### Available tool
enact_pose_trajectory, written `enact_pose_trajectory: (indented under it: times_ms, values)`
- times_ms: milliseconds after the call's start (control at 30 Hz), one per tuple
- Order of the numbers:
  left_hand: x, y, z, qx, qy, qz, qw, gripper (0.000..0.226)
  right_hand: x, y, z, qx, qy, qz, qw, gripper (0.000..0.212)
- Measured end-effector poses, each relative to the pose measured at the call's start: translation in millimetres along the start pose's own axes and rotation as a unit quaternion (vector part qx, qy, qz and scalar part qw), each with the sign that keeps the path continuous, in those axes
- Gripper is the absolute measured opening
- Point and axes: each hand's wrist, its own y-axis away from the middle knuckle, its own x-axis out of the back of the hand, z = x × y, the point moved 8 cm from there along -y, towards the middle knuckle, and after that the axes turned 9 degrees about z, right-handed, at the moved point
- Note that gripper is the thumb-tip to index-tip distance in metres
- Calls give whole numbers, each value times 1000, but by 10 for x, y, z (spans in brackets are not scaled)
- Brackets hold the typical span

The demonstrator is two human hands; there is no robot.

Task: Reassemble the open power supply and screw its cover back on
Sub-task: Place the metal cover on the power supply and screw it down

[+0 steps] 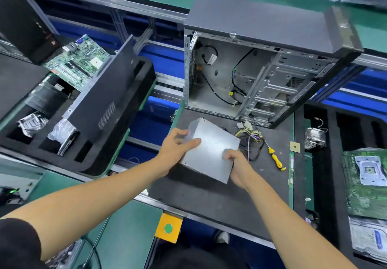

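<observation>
A person held a gray metal power supply box (211,149) with both hands. The box sat tilted on a dark mat (209,197), in front of an open computer case (261,67). The left hand (178,149) gripped the left side of the box, with its thumb lying across the top and its fingers curled over the far edge. The right hand (238,168) gripped the near right corner, with its fingers curled onto the top.

A bunch of colored wires (250,137) came out from the right side of the box and lay on the mat. A yellow screwdriver (275,158) lay just beside the wires. The case stood open, with black cables hanging inside it.

To the left, a black tray (88,159) held a green circuit board (78,64) and a black panel (104,94). Another green board (366,182) lay to the right.
</observation>
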Motion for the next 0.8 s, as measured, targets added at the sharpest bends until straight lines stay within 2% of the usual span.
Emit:
enact_pose_trajectory:
  times_ms: [67, 133, 167, 267, 333, 433, 567, 800]
  values:
    - [47, 33, 133, -44, -60, 27, 997, 68, -48, 5, -48, 34, -4, 35, 999, 67]
    - [75, 100, 230, -74, -136, 64, 986, 77, -58, 5, -76, 52, -26, 92, 994, 66]
    - [74, 137, 261, -77, -155, 79, 982, 83, -82, -10, -64, 46, -40, 112, 992, 73]
    - [43, 191, 249, -62, -130, 102, 984, 101, -184, -18, -35, 35, -22, 143, 989, 105]
    - [32, 170, 194, -53, -71, 85, 992, 106, -250, -11, -50, 49, -7, 143, 989, 110]
    - [7, 120, 71, -33, 46, 28, 998, 79, -213, -31, -64, 69, 8, 165, 984, 111]
    - [-39, 84, 20, -16, 93, -7, 996, 50, -250, -10, -96, 101, 64, 165, 979, 107]
    - [-82, 26, 44, -2, 97, -44, 994, 43, -345, 55, -170, 114, 49, 175, 977, 102]
